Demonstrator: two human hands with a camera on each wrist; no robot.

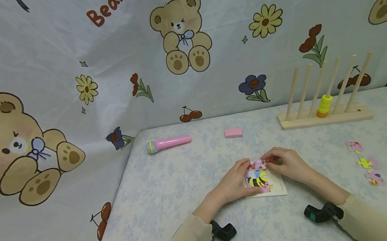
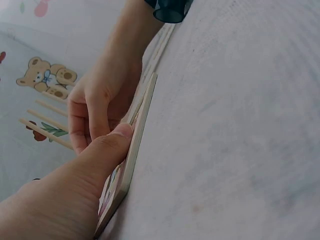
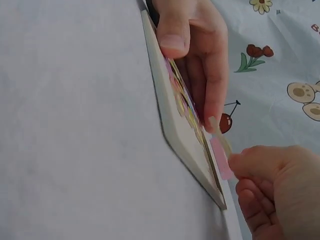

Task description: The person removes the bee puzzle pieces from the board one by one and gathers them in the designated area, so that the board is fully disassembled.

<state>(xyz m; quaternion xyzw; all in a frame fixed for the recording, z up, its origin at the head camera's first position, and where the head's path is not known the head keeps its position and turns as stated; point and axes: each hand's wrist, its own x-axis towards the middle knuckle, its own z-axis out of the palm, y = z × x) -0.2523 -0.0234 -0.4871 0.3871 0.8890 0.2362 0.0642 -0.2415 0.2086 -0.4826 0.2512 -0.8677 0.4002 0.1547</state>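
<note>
A small wooden jigsaw board (image 1: pixel 279 186) lies on the table between the hands. Its left part is filled with pieces forming a bee picture (image 1: pixel 257 179), while bare pale wood shows on the right. My left hand (image 1: pixel 231 183) grips the board from the left side, its thumb over the near part and its fingers at the far edge. Between thumb and fingers, my right hand (image 1: pixel 291 164) pinches a jigsaw piece (image 3: pixel 221 137), held tilted over the board's far side. In the left wrist view, the right hand hides this piece.
Three loose jigsaw pieces (image 1: pixel 367 163) lie to the right on the table (image 1: pixel 187 172). Along the back are a pink toy microphone (image 1: pixel 173 141), a pink block (image 1: pixel 233 133) and a wooden peg stand (image 1: pixel 350 114) with yellow and orange beads (image 1: pixel 324 105) on one peg.
</note>
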